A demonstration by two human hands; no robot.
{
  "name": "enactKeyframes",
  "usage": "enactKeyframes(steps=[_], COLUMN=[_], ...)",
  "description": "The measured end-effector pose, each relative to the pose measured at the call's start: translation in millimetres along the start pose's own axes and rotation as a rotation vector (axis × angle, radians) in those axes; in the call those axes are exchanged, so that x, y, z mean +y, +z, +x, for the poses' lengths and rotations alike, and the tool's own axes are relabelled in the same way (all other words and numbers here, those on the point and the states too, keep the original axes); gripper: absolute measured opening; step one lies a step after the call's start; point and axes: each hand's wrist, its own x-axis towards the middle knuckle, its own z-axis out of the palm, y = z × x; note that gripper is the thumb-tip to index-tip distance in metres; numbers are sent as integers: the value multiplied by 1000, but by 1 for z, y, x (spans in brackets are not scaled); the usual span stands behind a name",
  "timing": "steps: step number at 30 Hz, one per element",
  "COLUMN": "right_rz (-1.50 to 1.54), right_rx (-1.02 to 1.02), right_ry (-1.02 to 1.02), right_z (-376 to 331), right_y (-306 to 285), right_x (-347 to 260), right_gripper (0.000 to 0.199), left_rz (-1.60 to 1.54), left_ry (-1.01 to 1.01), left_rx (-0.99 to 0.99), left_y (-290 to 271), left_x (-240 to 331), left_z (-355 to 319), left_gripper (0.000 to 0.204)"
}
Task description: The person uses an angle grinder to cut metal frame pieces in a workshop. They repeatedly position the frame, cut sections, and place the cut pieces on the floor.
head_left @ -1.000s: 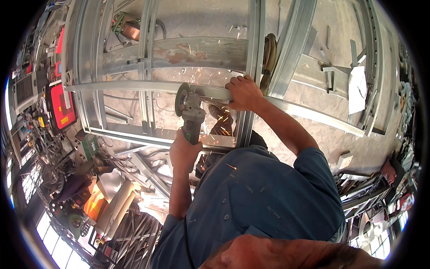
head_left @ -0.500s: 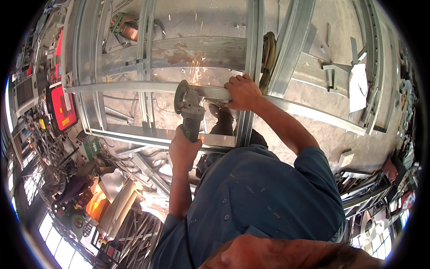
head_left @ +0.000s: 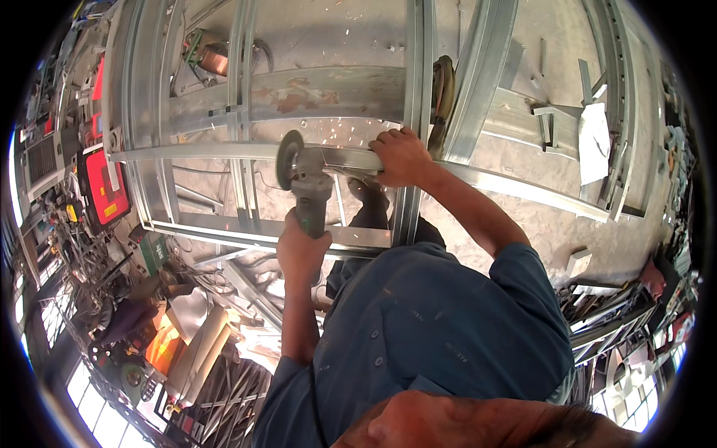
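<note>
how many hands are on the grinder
1. The left hand grips the grinder by its body, disc up by the metal bar. The right hand is off it, holding the bar beside the disc.

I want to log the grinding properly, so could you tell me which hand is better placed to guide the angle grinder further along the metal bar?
Left, probably: the left hand grips the angle grinder; the right hand grips the metal bar.

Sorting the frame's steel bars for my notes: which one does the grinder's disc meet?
The long cross bar running left to right, where the angle grinder throws sparks. The right hand grips it; the left hand holds the grinder. The other bars are untouched.
</note>
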Motion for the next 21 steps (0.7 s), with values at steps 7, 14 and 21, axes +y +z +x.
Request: enactKeyframes(steps=[7,14,21], right_rz=[31,46,-170], right_rx=[-77,73,275], right_ry=[-44,79,88], right_z=[-6,-30,-37], right_y=[0,10,56], right_x=[2,-32,-38], right_gripper=[53,57,52], left_rz=[-31,-46,-44], left_ry=[-40,-94,-96], left_rx=[105,70,-14], left_y=[-16,-8,-5], left_x=[-29,-41,-36], left_z=[-27,-47,-50], left_gripper=[78,73,74])
